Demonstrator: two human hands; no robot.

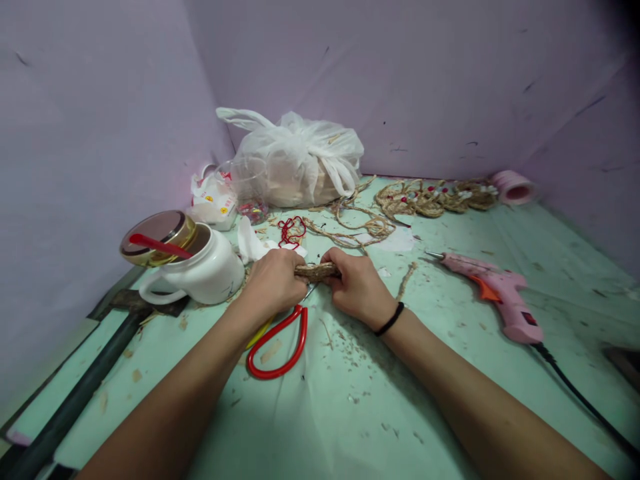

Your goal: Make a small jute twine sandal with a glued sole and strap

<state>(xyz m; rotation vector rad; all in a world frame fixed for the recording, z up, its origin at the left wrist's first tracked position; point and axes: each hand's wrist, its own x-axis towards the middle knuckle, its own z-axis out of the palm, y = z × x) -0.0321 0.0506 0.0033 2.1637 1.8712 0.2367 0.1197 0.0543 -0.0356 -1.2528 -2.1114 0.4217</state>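
Between my two hands is a short brown piece that looks like wound twine [317,271], held level just above the table. My left hand [276,280] is closed on its left end. Fingers and thumb of my right hand [356,283] pinch the right end; a black band circles that wrist. Scissors with red handles [278,375] lie under and in front of my left hand, their blades mostly hidden. Behind my hands are loose twine [367,233] and a tangle of red cord [292,231].
A pink glue gun [493,287] with its cable lies at right. At left stand a white mug [217,270] with a lid [160,233] and a hammer [95,367]. Along the back are a tied plastic bag [300,163], a clear cup [251,183], beaded twine pieces [435,199] and a pink tape roll [515,187].
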